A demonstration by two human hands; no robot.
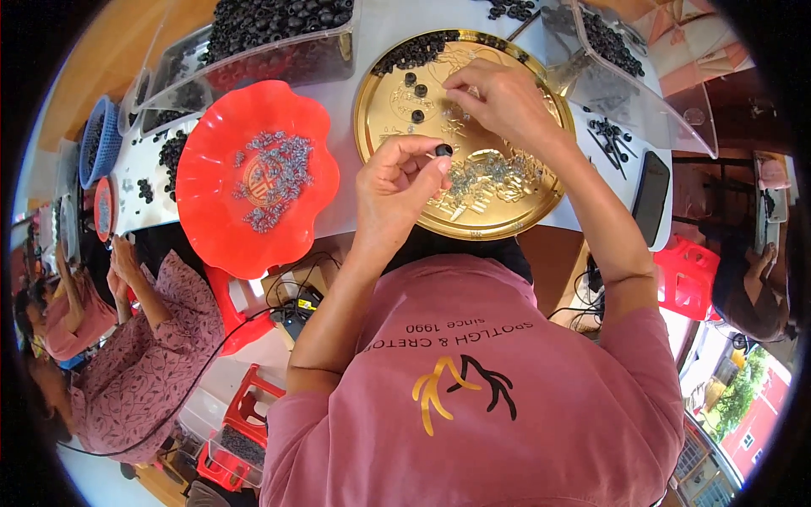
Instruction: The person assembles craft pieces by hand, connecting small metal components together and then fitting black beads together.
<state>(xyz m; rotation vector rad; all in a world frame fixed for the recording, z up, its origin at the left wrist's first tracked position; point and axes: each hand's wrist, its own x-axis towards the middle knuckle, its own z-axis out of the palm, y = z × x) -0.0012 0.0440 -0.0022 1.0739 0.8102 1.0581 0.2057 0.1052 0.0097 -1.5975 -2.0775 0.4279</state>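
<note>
My left hand (397,182) pinches a small round black part (443,150) between thumb and fingertips, above the near side of a round gold tray (389,133). Over the tray's middle is my right hand (500,100), its thumb and index finger closed together. Whatever they may hold is too small to make out. Three loose black parts lie on the tray left of the right hand, and a crowd of similar black parts (416,52) lines its far edge. Small shiny metal-looking pieces (490,179) are scattered on its near half, below my hands.
A red scalloped dish (207,169) with small metal-looking pieces stands left of the tray. Clear plastic bins (334,57) of black parts stand far left and far right. A dark phone (650,201) lies at the right edge. Co-workers sit at left, beyond a blue basket (99,139).
</note>
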